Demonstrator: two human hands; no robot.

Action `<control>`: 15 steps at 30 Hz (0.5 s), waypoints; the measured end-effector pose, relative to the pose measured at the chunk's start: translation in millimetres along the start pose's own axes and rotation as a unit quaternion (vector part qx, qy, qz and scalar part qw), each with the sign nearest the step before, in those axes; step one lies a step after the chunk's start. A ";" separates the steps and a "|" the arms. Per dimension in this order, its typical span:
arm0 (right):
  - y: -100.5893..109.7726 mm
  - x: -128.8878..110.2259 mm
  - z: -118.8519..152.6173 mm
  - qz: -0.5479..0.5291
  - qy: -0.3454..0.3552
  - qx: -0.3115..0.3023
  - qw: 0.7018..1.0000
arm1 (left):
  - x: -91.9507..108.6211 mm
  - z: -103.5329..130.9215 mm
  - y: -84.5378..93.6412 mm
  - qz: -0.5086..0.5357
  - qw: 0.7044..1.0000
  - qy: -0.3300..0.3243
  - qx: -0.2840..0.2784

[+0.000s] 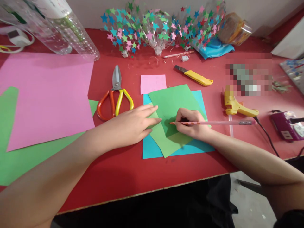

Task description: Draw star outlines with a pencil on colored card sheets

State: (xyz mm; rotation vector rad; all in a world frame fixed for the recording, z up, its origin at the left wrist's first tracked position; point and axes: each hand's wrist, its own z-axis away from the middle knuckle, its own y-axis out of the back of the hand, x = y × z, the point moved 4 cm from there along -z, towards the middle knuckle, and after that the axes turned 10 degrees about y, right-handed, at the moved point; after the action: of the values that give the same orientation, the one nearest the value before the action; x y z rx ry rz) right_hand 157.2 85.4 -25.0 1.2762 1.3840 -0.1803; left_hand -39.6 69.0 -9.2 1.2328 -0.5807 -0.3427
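My right hand (192, 124) is closed around a pink pencil (220, 123), whose tip meets a dark green sheet of paper (174, 101). My left hand (140, 123) lies flat with fingers spread, its fingertips on the left edge of the papers. Beneath the dark green sheet is a light green sheet (166, 149), and under both lies a blue sheet (152, 152). A small pink paper (153, 84) pokes out behind the stack. Just past my left hand rest scissors (116, 95) with one red and one yellow handle, blades pointing away.
A yellow cutter knife (198, 77) and a yellow glue gun (237, 106) lie to the right, near a purple power socket box (288, 125). Large pink paper (52, 98) covers the left side. Star decorations (158, 28), plastic bottles (68, 28) and a jar (234, 29) line the back.
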 end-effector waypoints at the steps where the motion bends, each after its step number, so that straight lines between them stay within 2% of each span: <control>1: -0.5 -0.6 0.1 0.001 0.005 -0.005 1.000 | -0.1 -0.2 -0.2 0.002 1.000 0.000 0.002; 8: -3.1 -2.2 1.7 0.002 0.014 -0.049 0.999 | 0.9 -1.2 0.4 0.012 1.000 0.001 0.006; 15: -4.5 -6.3 0.9 -0.019 0.032 -0.065 0.997 | 1.4 -0.4 0.9 -0.007 1.000 0.000 0.004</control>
State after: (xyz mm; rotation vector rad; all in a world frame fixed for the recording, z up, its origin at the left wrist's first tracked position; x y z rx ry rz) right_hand 152.6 79.4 -22.8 1.1569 1.4526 -0.0752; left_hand -38.3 68.9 -8.1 1.2449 -0.5741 -0.3524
